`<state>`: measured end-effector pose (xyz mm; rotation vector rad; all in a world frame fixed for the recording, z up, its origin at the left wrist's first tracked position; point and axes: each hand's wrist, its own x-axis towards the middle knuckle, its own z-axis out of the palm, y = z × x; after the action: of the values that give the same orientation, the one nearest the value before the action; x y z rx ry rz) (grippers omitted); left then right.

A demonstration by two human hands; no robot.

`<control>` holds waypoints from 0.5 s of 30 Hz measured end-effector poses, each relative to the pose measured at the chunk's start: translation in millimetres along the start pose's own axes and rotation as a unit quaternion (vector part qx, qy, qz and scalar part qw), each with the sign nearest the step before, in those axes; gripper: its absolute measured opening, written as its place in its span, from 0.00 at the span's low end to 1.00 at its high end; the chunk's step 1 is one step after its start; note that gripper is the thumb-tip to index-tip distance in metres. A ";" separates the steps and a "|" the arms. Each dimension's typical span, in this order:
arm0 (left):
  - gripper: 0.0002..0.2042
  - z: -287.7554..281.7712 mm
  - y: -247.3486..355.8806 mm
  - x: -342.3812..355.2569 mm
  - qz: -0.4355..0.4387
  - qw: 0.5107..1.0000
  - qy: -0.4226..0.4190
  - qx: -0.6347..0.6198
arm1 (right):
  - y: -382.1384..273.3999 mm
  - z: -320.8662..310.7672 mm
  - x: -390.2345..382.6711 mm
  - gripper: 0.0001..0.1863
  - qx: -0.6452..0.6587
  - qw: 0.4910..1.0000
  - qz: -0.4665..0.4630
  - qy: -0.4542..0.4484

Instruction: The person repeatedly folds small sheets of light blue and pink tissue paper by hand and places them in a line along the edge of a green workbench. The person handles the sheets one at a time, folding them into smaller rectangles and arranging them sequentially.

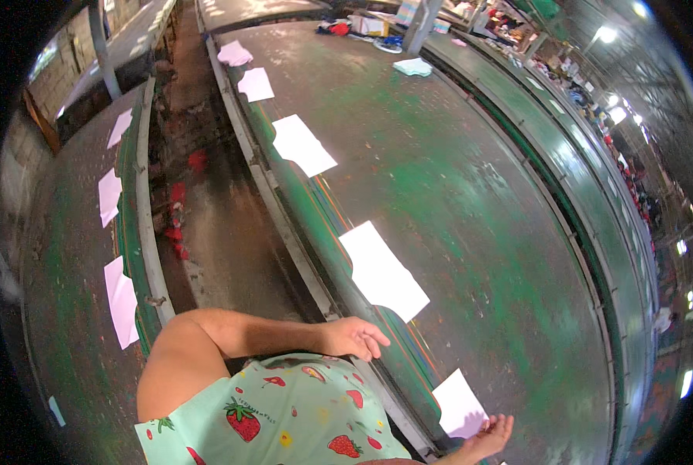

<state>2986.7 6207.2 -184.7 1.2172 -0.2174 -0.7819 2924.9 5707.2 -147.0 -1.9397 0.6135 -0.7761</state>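
My left hand (354, 339) hovers over the near edge of the long green-stained table (470, 194), its fingers loosely bent and apart, holding nothing. Close by lies a white cut piece (383, 271), flat along that edge; it looks like fabric. Lower in the view, my right hand (494, 435) is beside a smaller-looking white piece (460, 403). Its fingers are spread at the corner of that piece; whether they touch it I cannot tell. Further up the same edge rest another white piece (303, 145) and a pinkish-white one (255, 84).
A dark aisle (207, 201) with red spots runs between this table and a second table (75, 232) on the left, which carries similar pale pieces (120, 302). A pale-blue folded stack (413, 67) and a metal post (422, 27) are at the far end. More long tables (548, 139) stretch along the right.
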 end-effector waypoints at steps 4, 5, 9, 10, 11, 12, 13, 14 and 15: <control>0.28 -64.8 24.1 -35.9 -0.002 0.999 0.009 -0.044 | -67.1 102.3 -32.6 0.19 0.148 0.982 0.095 -0.074; 0.28 -74.3 28.3 -43.9 -0.002 1.000 0.016 -0.024 | -80.1 119.2 -37.7 0.18 0.154 0.980 0.094 -0.079; 0.29 -97.2 38.2 -68.8 0.019 0.999 -0.003 0.032 | -109.4 165.0 -39.5 0.16 0.162 0.977 0.070 -0.116; 0.30 -96.8 37.8 -74.1 0.011 0.999 -0.022 0.046 | -110.6 169.6 -34.8 0.16 0.151 0.979 0.063 -0.126; 0.30 -96.2 38.1 -79.0 0.016 0.999 -0.037 0.025 | -109.5 173.7 -29.5 0.15 0.144 0.978 0.063 -0.139; 0.31 -96.1 39.9 -82.2 0.008 0.999 -0.050 0.016 | -106.7 176.9 -21.5 0.15 0.135 0.979 0.045 -0.143; 0.31 -94.1 42.5 -86.4 0.013 0.998 -0.064 0.015 | -103.7 178.1 -11.8 0.15 0.133 0.980 0.037 -0.144; 0.31 -90.9 46.2 -90.6 0.022 0.997 -0.053 0.049 | -99.6 180.7 -3.2 0.15 0.144 0.978 0.036 -0.147; 0.31 -88.6 51.5 -96.2 0.005 0.998 -0.033 0.044 | -93.9 183.3 1.4 0.16 0.159 0.977 0.039 -0.140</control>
<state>2986.9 6342.6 -146.5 1.2727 -0.3139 -0.8119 3069.1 5853.3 -131.0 -1.6785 0.3671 -0.5036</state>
